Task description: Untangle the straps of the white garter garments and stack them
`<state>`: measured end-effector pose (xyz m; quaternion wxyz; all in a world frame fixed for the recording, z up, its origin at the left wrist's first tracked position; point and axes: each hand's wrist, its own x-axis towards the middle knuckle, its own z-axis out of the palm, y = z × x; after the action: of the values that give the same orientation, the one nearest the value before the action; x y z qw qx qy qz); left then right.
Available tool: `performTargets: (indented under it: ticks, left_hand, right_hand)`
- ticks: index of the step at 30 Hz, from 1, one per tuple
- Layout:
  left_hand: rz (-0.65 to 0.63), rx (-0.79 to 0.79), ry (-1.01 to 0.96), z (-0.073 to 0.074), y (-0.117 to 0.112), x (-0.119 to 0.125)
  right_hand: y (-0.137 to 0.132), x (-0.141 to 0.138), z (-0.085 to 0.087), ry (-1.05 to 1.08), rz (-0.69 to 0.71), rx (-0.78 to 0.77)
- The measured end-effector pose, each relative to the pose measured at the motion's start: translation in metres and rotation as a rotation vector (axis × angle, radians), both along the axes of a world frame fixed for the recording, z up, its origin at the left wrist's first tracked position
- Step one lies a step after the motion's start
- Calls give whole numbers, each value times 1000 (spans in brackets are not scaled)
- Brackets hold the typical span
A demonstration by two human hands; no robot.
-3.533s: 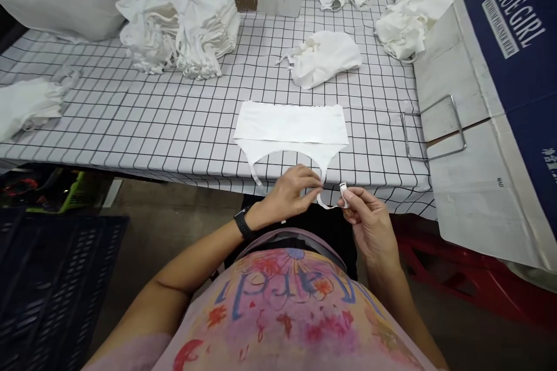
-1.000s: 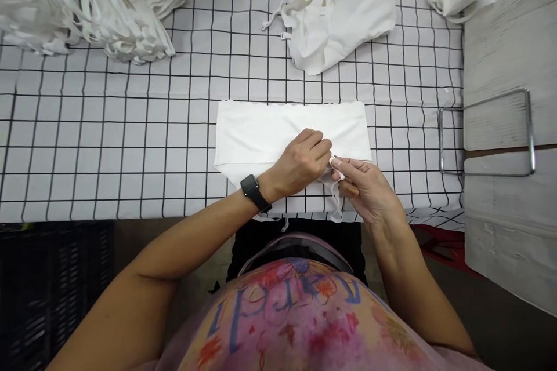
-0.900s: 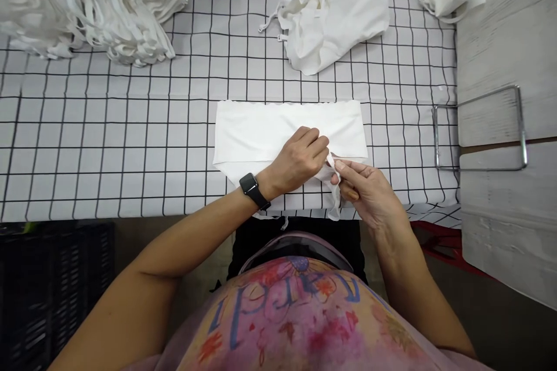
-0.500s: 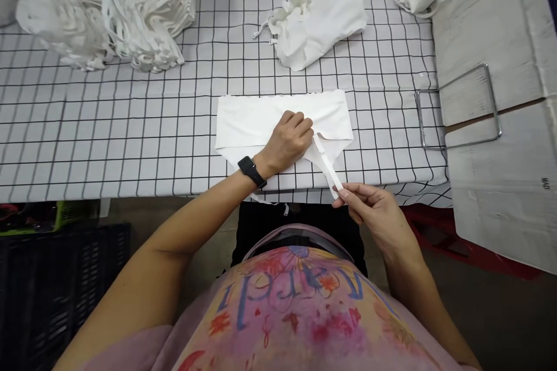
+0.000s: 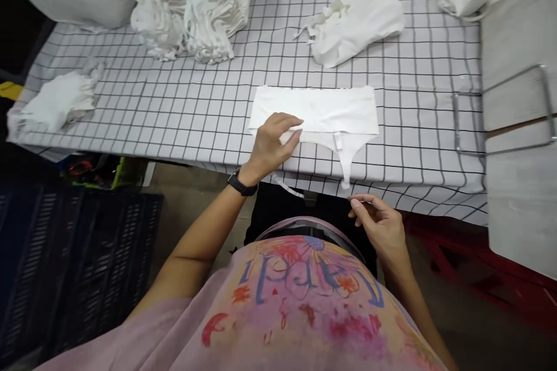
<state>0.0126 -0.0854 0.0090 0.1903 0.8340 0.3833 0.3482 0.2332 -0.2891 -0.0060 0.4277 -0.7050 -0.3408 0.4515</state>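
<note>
White garment (image 5: 317, 110) by table (image 5: 195, 122) edge, left hand (image 5: 270, 142) pinching its corner.

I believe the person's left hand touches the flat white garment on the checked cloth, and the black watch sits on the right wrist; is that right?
Not quite: the black watch sits on the left wrist, not the right, as the head view shows. The rest holds: the left hand touches the flat white garment on the checked cloth.
</note>
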Motion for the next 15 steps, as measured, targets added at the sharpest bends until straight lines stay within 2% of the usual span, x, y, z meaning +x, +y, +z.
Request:
performTargets:
  ticks: [4, 7, 9, 11, 13, 15]
  left_hand:
    - [332, -72, -249, -8, -36, -45]
    - [461, -217, -380, -21, -66, -69]
    - [492, -296, -425, -28, -83, -75]
    - [490, -283, -415, -33, -96, -76]
    - [436, -165, -316, -37, -104, -75]
    - [315, 13, -138, -44, -107, -75]
  right_hand:
    - [24, -19, -29, -86, 423, 87]
    - [55, -51, -48, -186, 619, 205]
    - [73, -74, -53, -226, 684, 238]
    - [85, -94, -53, -262, 686, 239]
    - [90, -105, -49, -285, 657, 210]
    - [88, -109, -45, -254, 643, 171]
